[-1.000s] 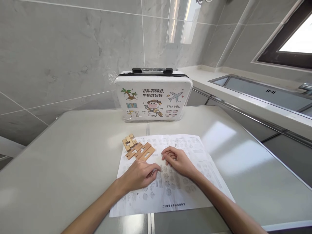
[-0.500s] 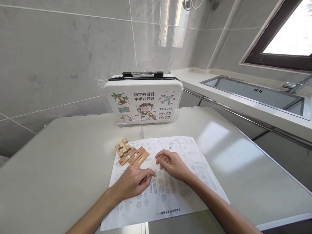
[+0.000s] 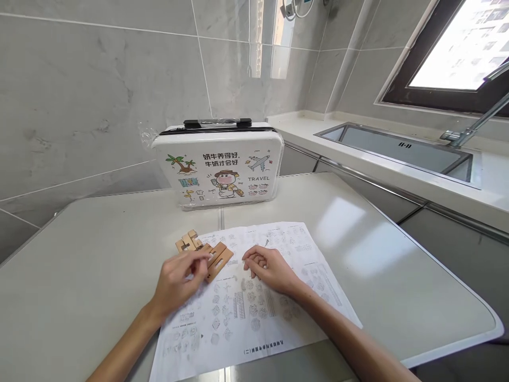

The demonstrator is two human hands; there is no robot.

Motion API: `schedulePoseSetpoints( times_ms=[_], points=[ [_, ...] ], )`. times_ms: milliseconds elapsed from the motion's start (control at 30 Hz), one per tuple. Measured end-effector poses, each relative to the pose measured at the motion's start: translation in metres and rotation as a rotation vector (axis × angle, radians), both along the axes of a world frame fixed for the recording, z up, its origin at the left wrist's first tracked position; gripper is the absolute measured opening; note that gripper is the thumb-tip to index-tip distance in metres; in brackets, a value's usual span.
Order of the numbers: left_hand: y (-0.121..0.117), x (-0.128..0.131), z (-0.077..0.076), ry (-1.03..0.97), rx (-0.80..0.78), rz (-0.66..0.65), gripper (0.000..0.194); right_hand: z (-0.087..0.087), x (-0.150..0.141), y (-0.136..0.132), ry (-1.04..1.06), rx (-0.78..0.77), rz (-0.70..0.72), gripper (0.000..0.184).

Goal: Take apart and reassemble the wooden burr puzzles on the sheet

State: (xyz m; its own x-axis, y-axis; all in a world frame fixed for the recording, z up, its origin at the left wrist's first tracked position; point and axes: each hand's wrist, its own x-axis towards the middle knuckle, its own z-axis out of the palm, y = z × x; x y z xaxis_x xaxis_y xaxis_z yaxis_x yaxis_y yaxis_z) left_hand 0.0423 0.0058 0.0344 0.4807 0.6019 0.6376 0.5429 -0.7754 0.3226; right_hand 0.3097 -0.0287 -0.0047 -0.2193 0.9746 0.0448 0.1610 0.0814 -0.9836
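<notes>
My left hand [image 3: 181, 278] reaches over a group of wooden puzzle pieces [image 3: 220, 262], notched and slotted light-brown bars lying side by side. It covers part of them. Its thumb and index finger are apart, and I see nothing held; whether the fingertips touch the wood I cannot tell. My right hand [image 3: 268, 268] rests on the printed sheet [image 3: 246, 339] with its fingers loosely curled in, and nothing shows in them. The white paper carries small line drawings and lies beneath both hands and most of the wood.
A white case [image 3: 222, 175] with cartoon prints and a black handle stands at the back of the pale table [image 3: 99, 254], partly wrapped in clear plastic. To the right runs a counter with a sink [image 3: 397, 148] and a faucet [image 3: 461, 135]. Grey tiles form the wall behind.
My left hand has moved from the paper up and left over the wooden pieces. My right hand keeps its place on the sheet. The view has turned to the right.
</notes>
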Motion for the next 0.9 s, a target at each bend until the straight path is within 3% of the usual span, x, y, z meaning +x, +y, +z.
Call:
schedulePoseSetpoints(
  times_ms=[100,233,367,633,900],
  points=[
    [0.016,-0.016,0.002,0.031,0.096,0.169,0.012,0.002,0.000,0.000,-0.004,-0.001,0.002,0.008],
    [0.030,-0.031,-0.003,0.089,0.004,0.313,0.042,0.003,0.001,-0.001,-0.011,-0.001,0.004,0.009],
    [0.035,-0.035,-0.013,0.121,-0.177,0.326,0.064,0.002,0.002,-0.002,-0.016,-0.012,0.001,0.011],
    [0.039,-0.037,-0.028,0.108,-0.466,0.387,0.075,0.004,0.001,-0.004,-0.031,-0.001,-0.007,0.010],
    [0.043,-0.043,-0.031,0.024,-0.517,0.430,0.078,0.005,-0.001,-0.003,-0.014,-0.011,-0.007,0.010]
  ],
)
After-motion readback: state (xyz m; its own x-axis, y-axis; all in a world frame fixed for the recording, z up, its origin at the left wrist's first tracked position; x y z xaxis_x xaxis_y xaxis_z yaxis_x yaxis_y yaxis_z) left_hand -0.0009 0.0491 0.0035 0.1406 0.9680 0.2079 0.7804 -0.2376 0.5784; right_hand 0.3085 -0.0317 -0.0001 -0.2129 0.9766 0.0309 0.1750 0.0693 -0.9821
